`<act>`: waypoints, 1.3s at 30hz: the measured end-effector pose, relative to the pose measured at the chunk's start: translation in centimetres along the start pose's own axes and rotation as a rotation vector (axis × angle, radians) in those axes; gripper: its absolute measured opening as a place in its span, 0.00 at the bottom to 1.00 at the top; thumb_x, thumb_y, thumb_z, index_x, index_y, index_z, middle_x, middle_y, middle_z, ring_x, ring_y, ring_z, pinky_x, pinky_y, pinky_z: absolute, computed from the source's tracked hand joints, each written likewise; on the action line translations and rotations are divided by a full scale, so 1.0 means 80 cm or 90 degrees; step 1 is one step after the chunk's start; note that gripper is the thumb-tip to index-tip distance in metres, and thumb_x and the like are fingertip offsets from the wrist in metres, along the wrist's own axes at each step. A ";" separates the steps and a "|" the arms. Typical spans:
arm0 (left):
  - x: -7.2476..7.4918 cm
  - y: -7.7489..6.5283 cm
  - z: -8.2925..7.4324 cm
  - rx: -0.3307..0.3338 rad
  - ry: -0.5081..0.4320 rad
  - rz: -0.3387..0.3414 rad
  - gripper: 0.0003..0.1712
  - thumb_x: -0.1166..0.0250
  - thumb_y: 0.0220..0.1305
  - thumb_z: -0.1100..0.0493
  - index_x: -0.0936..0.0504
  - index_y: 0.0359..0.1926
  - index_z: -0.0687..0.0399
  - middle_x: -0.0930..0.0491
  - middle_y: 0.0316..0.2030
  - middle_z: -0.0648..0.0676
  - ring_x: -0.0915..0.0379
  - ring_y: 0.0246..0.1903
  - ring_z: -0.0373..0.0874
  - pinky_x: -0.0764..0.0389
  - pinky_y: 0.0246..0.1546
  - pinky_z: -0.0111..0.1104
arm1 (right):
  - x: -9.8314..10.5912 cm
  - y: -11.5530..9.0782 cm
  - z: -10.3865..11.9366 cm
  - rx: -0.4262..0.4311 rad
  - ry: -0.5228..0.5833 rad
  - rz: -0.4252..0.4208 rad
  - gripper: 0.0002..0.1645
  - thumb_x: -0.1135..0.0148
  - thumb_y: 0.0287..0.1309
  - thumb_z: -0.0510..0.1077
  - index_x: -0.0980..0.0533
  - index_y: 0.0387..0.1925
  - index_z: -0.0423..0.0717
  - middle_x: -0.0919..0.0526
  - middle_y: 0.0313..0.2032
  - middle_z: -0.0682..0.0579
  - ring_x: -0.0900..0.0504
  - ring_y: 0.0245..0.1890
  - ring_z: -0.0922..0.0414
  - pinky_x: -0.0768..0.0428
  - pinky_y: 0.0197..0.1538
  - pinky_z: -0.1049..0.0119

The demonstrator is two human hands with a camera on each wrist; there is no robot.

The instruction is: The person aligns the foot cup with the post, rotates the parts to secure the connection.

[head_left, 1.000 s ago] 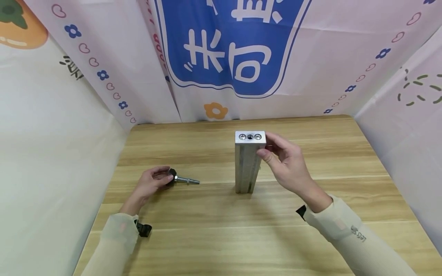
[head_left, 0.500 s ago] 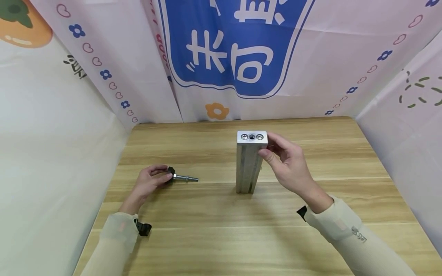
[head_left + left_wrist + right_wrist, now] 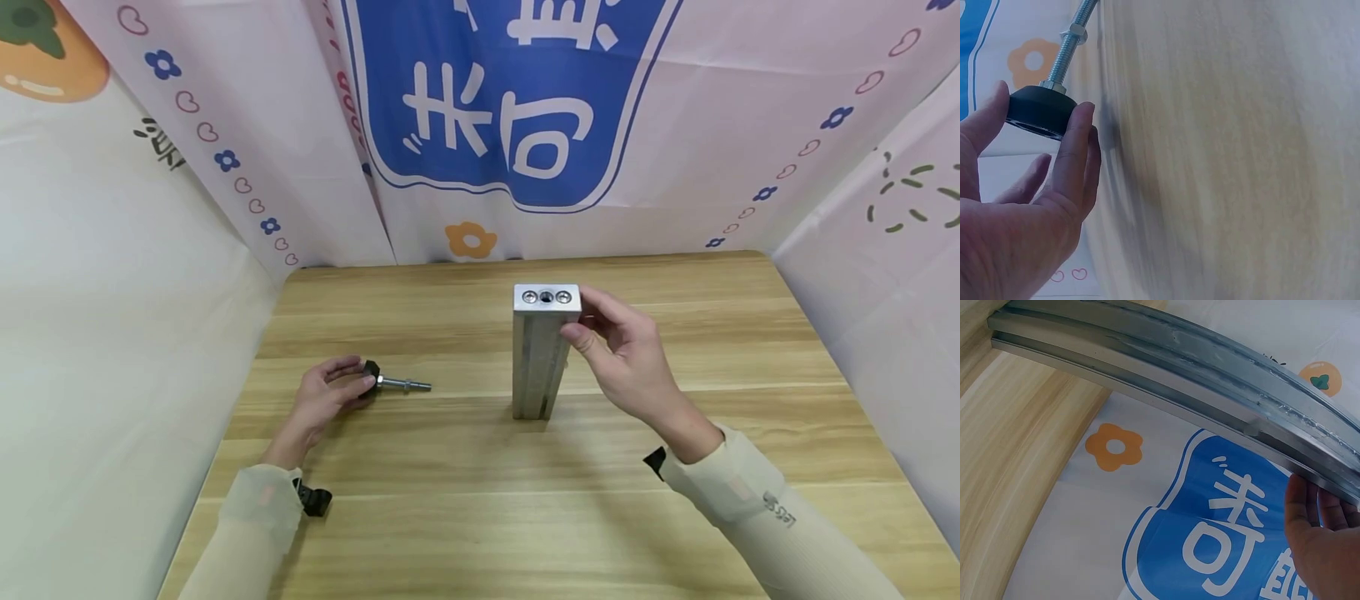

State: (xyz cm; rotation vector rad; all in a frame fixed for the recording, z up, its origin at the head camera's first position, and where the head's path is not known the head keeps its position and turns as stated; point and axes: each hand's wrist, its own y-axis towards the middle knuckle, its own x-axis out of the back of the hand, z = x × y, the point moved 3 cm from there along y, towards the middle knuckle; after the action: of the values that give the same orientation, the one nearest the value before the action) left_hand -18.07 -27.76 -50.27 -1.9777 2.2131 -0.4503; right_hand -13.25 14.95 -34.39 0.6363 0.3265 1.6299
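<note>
At the left of the head view, my left hand pinches the black round base of a levelling foot. Its threaded bolt, carrying nuts, points right; in the left wrist view thumb and fingers grip opposite sides of the black base. Whether the foot touches the table I cannot tell. An aluminium profile stands upright mid-table, its end plate on top with two screws and a hole between them. My right hand holds it near the top from the right; in the right wrist view fingers touch the edge.
The wood-grain table runs beneath both hands. Printed cloth hangs behind it and on both sides. Black wrist-camera parts stick out at the sleeves.
The levelling foot has turned slightly in my left hand's grip, its bolt tip rising a little in the head view. My right hand and the profile stay put.
</note>
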 end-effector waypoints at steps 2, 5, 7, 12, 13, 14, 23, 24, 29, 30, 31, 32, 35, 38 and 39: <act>0.001 -0.001 0.000 0.000 0.003 0.000 0.41 0.31 0.70 0.65 0.40 0.76 0.73 0.21 0.55 0.49 0.15 0.44 0.31 0.11 0.50 0.34 | 0.000 0.000 0.000 0.001 0.000 -0.001 0.25 0.35 0.65 0.28 0.23 0.63 0.29 0.15 0.52 0.35 0.17 0.46 0.60 0.16 0.51 0.74; 0.001 -0.001 -0.001 -0.004 0.003 -0.002 0.42 0.30 0.69 0.64 0.40 0.76 0.73 0.17 0.49 0.44 0.14 0.43 0.31 0.12 0.51 0.34 | 0.000 -0.001 0.000 0.003 -0.001 -0.002 0.25 0.35 0.64 0.28 0.23 0.63 0.28 0.15 0.52 0.35 0.17 0.46 0.61 0.16 0.51 0.74; 0.001 -0.001 -0.002 -0.009 0.002 -0.008 0.42 0.29 0.69 0.64 0.39 0.76 0.73 0.15 0.46 0.41 0.14 0.43 0.30 0.12 0.50 0.33 | 0.000 -0.001 0.000 0.002 -0.001 -0.002 0.25 0.35 0.64 0.27 0.23 0.63 0.28 0.15 0.52 0.35 0.17 0.46 0.62 0.16 0.51 0.74; 0.002 -0.003 -0.004 -0.012 0.006 -0.026 0.42 0.28 0.68 0.62 0.37 0.75 0.72 0.14 0.44 0.37 0.14 0.42 0.29 0.12 0.49 0.31 | -0.001 -0.002 0.000 -0.005 -0.002 -0.003 0.26 0.35 0.64 0.26 0.24 0.63 0.29 0.15 0.53 0.34 0.17 0.47 0.63 0.16 0.52 0.75; 0.002 -0.003 -0.005 -0.011 0.006 -0.029 0.42 0.28 0.68 0.61 0.37 0.75 0.72 0.14 0.44 0.36 0.13 0.42 0.29 0.12 0.48 0.30 | -0.001 -0.002 0.000 -0.006 -0.003 -0.002 0.26 0.35 0.64 0.26 0.24 0.63 0.29 0.15 0.53 0.34 0.17 0.47 0.63 0.16 0.52 0.75; 0.002 -0.004 -0.006 -0.011 0.010 -0.032 0.42 0.28 0.68 0.61 0.36 0.75 0.72 0.14 0.44 0.36 0.14 0.42 0.28 0.12 0.47 0.30 | -0.001 -0.002 0.000 -0.007 -0.003 -0.002 0.26 0.35 0.64 0.26 0.24 0.63 0.29 0.15 0.53 0.34 0.17 0.47 0.63 0.16 0.52 0.75; -0.004 -0.010 -0.022 0.001 0.002 -0.041 0.45 0.27 0.68 0.57 0.38 0.77 0.69 0.14 0.43 0.32 0.13 0.42 0.28 0.12 0.46 0.27 | -0.001 -0.001 0.001 -0.006 -0.005 -0.002 0.26 0.35 0.64 0.26 0.24 0.64 0.29 0.15 0.53 0.34 0.17 0.48 0.63 0.16 0.53 0.75; -0.006 -0.011 -0.024 0.000 -0.005 -0.039 0.46 0.27 0.68 0.57 0.39 0.78 0.69 0.14 0.43 0.31 0.13 0.42 0.28 0.12 0.46 0.27 | -0.001 -0.001 0.001 -0.005 -0.005 -0.002 0.26 0.35 0.64 0.26 0.24 0.64 0.29 0.15 0.53 0.34 0.17 0.47 0.63 0.16 0.53 0.74; -0.012 -0.015 -0.038 -0.020 -0.052 -0.037 0.44 0.28 0.68 0.61 0.39 0.77 0.72 0.12 0.43 0.33 0.12 0.43 0.30 0.12 0.50 0.30 | -0.001 -0.001 0.001 -0.001 -0.004 -0.004 0.26 0.35 0.64 0.26 0.24 0.64 0.28 0.15 0.53 0.34 0.17 0.47 0.63 0.16 0.53 0.74; -0.013 -0.015 -0.040 -0.026 -0.060 -0.034 0.44 0.28 0.68 0.61 0.40 0.77 0.73 0.12 0.43 0.34 0.12 0.43 0.31 0.13 0.51 0.31 | -0.001 -0.001 0.001 -0.001 -0.004 -0.004 0.26 0.35 0.64 0.26 0.24 0.64 0.28 0.15 0.53 0.34 0.17 0.47 0.63 0.16 0.53 0.74; -0.015 -0.016 -0.043 -0.031 -0.068 -0.034 0.44 0.28 0.68 0.62 0.39 0.76 0.73 0.12 0.44 0.35 0.12 0.44 0.31 0.13 0.52 0.32 | -0.001 -0.001 0.001 0.000 -0.004 -0.003 0.26 0.35 0.64 0.26 0.24 0.64 0.28 0.15 0.53 0.34 0.17 0.47 0.63 0.16 0.53 0.74; -0.016 -0.016 -0.046 -0.037 -0.072 -0.032 0.43 0.29 0.69 0.63 0.40 0.76 0.74 0.12 0.44 0.36 0.12 0.44 0.32 0.13 0.52 0.32 | -0.001 -0.001 0.001 0.000 -0.004 -0.004 0.26 0.35 0.64 0.26 0.24 0.63 0.28 0.15 0.53 0.34 0.17 0.48 0.63 0.16 0.53 0.74; -0.021 -0.017 -0.056 -0.050 -0.090 -0.030 0.43 0.29 0.68 0.64 0.40 0.76 0.74 0.12 0.45 0.38 0.12 0.45 0.33 0.13 0.51 0.31 | -0.001 0.000 0.001 0.001 -0.003 -0.004 0.26 0.35 0.64 0.26 0.24 0.63 0.28 0.15 0.53 0.33 0.17 0.48 0.63 0.16 0.52 0.74; -0.026 -0.018 -0.066 -0.059 -0.105 -0.024 0.44 0.29 0.68 0.64 0.41 0.77 0.74 0.12 0.45 0.38 0.12 0.46 0.33 0.13 0.50 0.30 | -0.001 0.000 0.001 0.001 -0.003 -0.004 0.26 0.35 0.64 0.26 0.24 0.64 0.28 0.15 0.53 0.33 0.17 0.47 0.63 0.16 0.52 0.74; -0.028 -0.018 -0.069 -0.061 -0.116 -0.024 0.44 0.29 0.68 0.65 0.41 0.77 0.75 0.12 0.45 0.38 0.11 0.46 0.34 0.13 0.50 0.30 | -0.001 0.000 0.001 0.001 -0.004 -0.003 0.26 0.35 0.64 0.26 0.24 0.64 0.28 0.15 0.53 0.33 0.17 0.47 0.63 0.16 0.52 0.75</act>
State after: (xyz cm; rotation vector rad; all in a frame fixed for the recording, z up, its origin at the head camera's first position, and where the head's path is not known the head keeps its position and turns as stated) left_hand -18.07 -24.99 -44.80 -2.0205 2.1256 -0.1644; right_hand -13.21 14.88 -34.35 0.6406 0.3246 1.6235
